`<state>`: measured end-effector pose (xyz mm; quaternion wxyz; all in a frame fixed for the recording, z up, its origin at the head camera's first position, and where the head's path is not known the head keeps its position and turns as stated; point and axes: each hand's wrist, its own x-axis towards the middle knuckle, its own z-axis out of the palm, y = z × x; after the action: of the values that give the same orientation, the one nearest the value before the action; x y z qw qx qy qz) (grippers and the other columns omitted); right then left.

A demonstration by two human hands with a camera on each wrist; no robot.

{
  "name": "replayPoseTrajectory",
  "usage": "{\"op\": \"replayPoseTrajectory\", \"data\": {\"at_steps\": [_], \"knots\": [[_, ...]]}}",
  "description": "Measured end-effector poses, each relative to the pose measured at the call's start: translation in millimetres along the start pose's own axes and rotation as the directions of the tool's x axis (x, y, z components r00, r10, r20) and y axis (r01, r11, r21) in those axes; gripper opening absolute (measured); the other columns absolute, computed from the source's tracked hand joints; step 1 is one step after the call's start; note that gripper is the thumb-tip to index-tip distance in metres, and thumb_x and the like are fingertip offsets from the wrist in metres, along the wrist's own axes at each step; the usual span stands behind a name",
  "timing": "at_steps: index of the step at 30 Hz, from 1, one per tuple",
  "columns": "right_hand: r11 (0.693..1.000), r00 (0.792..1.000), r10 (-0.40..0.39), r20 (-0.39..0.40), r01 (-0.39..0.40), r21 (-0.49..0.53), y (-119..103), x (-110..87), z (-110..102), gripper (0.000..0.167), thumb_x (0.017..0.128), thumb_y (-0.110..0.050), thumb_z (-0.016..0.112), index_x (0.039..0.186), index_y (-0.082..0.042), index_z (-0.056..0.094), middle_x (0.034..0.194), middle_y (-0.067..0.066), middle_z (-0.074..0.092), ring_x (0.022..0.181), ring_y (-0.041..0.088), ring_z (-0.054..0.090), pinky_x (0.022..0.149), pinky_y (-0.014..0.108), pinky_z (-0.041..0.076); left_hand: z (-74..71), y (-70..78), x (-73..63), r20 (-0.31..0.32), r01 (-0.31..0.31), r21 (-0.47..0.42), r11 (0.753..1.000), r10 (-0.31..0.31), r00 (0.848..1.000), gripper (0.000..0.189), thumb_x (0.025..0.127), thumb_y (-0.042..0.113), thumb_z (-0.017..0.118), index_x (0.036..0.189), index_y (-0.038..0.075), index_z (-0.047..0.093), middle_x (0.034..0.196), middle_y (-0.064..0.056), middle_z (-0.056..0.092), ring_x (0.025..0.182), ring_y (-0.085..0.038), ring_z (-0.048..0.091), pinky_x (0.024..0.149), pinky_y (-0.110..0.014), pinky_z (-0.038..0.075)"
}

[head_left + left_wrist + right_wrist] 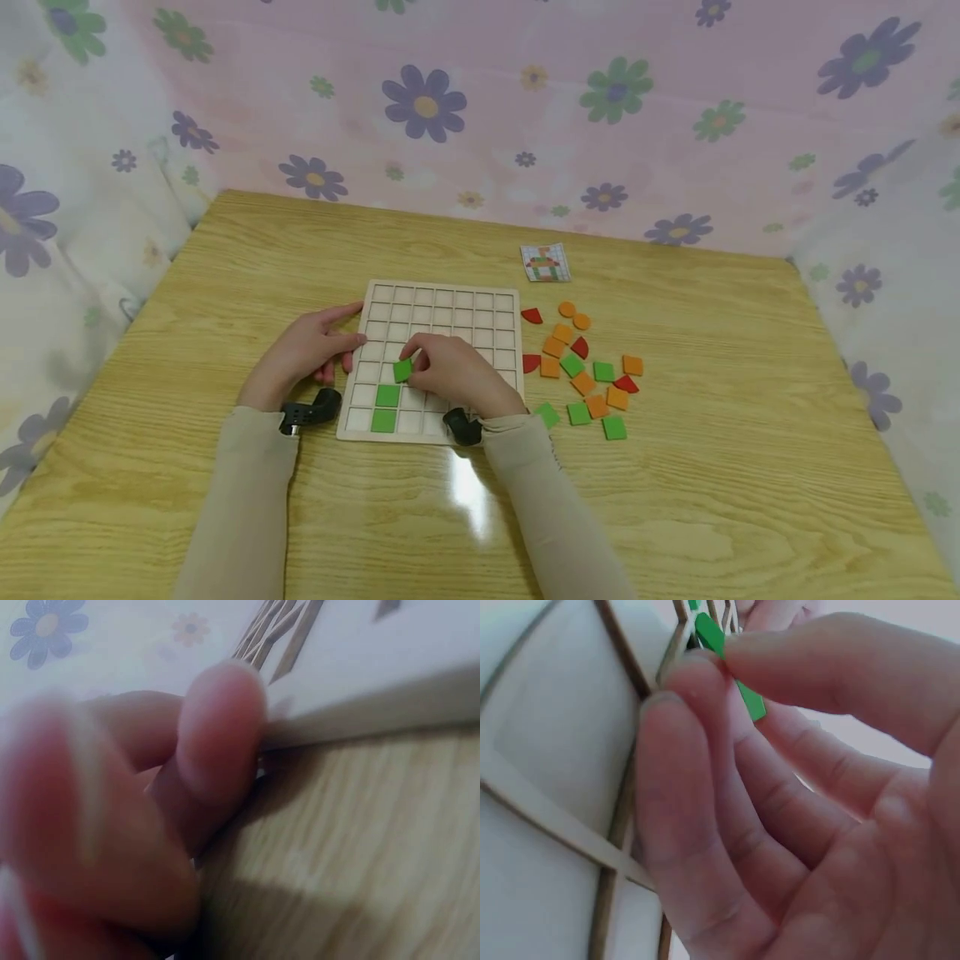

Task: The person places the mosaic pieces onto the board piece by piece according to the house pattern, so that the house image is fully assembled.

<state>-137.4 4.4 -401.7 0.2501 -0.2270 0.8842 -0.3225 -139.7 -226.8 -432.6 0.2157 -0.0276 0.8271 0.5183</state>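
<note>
A wooden grid board (482, 298) with square cells lies on the table. Thumb and fingers of my right hand (456, 375) pinch a green square tile (402, 370) over the left part of the grid; the right wrist view shows this tile (751, 701) tilted between the fingertips. Just below it, two green square tiles (387, 396) fill neighbouring cells of one column. At the board's left edge, my left hand (303, 350) rests against the frame, index finger stretched out and thumb on the rim. Close up, a left fingertip (223, 727) touches the board's side (360, 716).
Loose orange and green squares (614, 428), red quarter-round pieces (580, 347) and orange discs (567, 309) lie scattered right of the board. A small pattern card (546, 262) lies behind them. Flowered cloth (480, 125) hangs along the table's back edge.
</note>
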Motion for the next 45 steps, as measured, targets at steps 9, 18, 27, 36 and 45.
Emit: {"op": "replayPoseTrajectory", "data": {"at_steps": [9,18,27,36,45], "knots": [[0.996,0.999,0.011,-0.036,-0.014,-0.086,-4,1.3,5,0.023,0.079,-0.018,0.062,0.101,-0.020,0.059,0.075,-0.009,0.056,0.066,0.009,0.050,0.059,0.023,0.040,0.4,1.1,-0.5,0.002,0.001,0.015,1.000,-0.001,1.000,0.063,0.085,0.035,0.060,0.140,0.031,0.030,0.063,-0.014,0.059,0.037,-0.015,0.045,0.042,-0.036,0.046],[0.983,0.997,0.009,-0.072,-0.022,-0.184,-6,2.4,12,0.021,0.080,-0.023,0.064,0.100,-0.021,0.059,0.075,-0.011,0.054,0.065,0.007,0.050,0.058,0.022,0.039,1.1,0.1,-1.2,0.004,-0.001,-0.012,1.000,0.001,1.000,0.062,0.085,0.035,0.060,0.139,0.031,0.030,0.064,-0.014,0.058,0.037,-0.014,0.045,0.041,-0.036,0.045],[0.977,0.995,-0.018,-0.096,-0.004,-0.215,-7,3.8,15,0.021,0.081,-0.027,0.066,0.100,-0.022,0.059,0.072,-0.011,0.054,0.062,0.007,0.049,0.055,0.022,0.039,0.5,1.6,-2.6,0.001,-0.001,-0.020,1.000,0.001,1.000,0.062,0.085,0.037,0.060,0.139,0.032,0.030,0.065,-0.015,0.058,0.037,-0.015,0.045,0.041,-0.037,0.045],[0.979,0.996,-0.014,-0.085,-0.004,-0.204,-6,3.0,14,0.022,0.083,-0.035,0.062,0.101,-0.023,0.060,0.074,-0.011,0.054,0.064,0.008,0.050,0.056,0.023,0.039,1.1,2.2,-0.9,0.005,-0.002,-0.020,1.000,0.002,1.000,0.062,0.085,0.036,0.060,0.139,0.032,0.031,0.065,-0.015,0.058,0.037,-0.015,0.044,0.041,-0.036,0.045],[0.982,0.997,-0.056,-0.043,0.048,-0.181,-3,-0.2,9,0.025,0.088,-0.036,0.055,0.108,-0.022,0.059,0.079,-0.011,0.055,0.068,0.008,0.050,0.062,0.023,0.040,0.9,0.0,0.2,0.005,0.002,-0.017,1.000,-0.002,1.000,0.062,0.085,0.036,0.060,0.139,0.032,0.030,0.066,-0.016,0.058,0.037,-0.015,0.046,0.039,-0.033,0.044]]}}
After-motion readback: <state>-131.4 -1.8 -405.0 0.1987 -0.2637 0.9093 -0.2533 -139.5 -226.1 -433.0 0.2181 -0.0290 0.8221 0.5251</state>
